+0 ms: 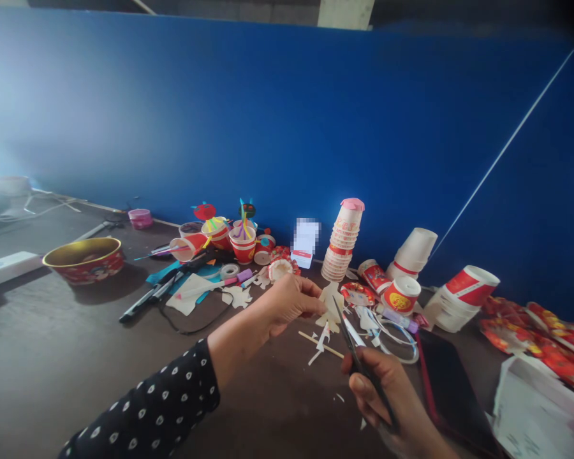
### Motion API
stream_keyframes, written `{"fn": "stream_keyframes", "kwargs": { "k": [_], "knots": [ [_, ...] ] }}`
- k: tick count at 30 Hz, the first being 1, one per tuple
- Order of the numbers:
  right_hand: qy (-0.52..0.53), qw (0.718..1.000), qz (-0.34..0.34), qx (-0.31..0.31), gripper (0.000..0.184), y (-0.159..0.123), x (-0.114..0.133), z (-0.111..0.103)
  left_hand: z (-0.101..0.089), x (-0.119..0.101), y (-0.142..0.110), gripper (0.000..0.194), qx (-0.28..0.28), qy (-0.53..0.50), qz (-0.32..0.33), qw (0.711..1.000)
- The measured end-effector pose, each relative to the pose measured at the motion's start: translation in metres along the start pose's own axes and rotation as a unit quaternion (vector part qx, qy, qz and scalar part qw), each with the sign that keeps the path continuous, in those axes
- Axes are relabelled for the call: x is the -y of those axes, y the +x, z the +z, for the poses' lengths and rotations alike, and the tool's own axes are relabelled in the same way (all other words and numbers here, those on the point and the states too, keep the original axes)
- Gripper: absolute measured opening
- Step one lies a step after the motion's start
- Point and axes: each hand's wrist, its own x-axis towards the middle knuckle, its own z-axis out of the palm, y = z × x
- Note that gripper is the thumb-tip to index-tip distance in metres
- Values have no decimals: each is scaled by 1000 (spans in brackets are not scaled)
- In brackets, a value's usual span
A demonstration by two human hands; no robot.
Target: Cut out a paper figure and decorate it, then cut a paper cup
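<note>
Apparently, you're trimming: your left hand [291, 303] is pinching the pale paper cutout [331, 302] between its fingers, before the paper-cup stack [343, 243]; your right hand's [387, 382] fingers are gripping the scissors [348, 338] at the cutout. Further snipping is likely calling for steady paper.

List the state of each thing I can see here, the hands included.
Left hand: pinching the paper piece
Paper piece: irregular outline, held
Right hand: gripping the scissors
Scissors: blades at the paper, opening unclear
Tall cup stack: nested, standing, topped by pink piece
Gold-rimmed bowl: upright, uncovered
Leftmost red cup: tipped over
Flat device: lying down, screen dark
</note>
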Motion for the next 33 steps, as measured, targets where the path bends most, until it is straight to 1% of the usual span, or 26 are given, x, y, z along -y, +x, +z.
{"fn": "stream_keyframes", "kwargs": {
  "k": [10, 14, 17, 23, 28, 33],
  "knots": [
    [-54, 999, -7, 4, 47, 1, 1, -2, 0, 1, 0, 8, -1, -5, -1, 1000],
    [-74, 997, -11, -7, 47, 2, 3, -1, 0, 1, 0, 8, -1, -7, -1, 1000],
    [-76, 997, -21, -3, 45, 3, 2, -2, 0, -1, 0, 10, 1, -12, -4, 1000],
    [-61, 998, -22, -8, 42, 2, -3, -2, 0, 0, 0, 11, 14, -25, -6, 1000],
    [-60, 998, -19, -1, 40, 3, -6, -3, 1, 0, -1, 15, 14, -47, -22, 999],
    [-71, 997, -21, -8, 41, 3, -2, -3, 1, 0, -1, 16, 30, -76, -32, 996]
  ]
}}
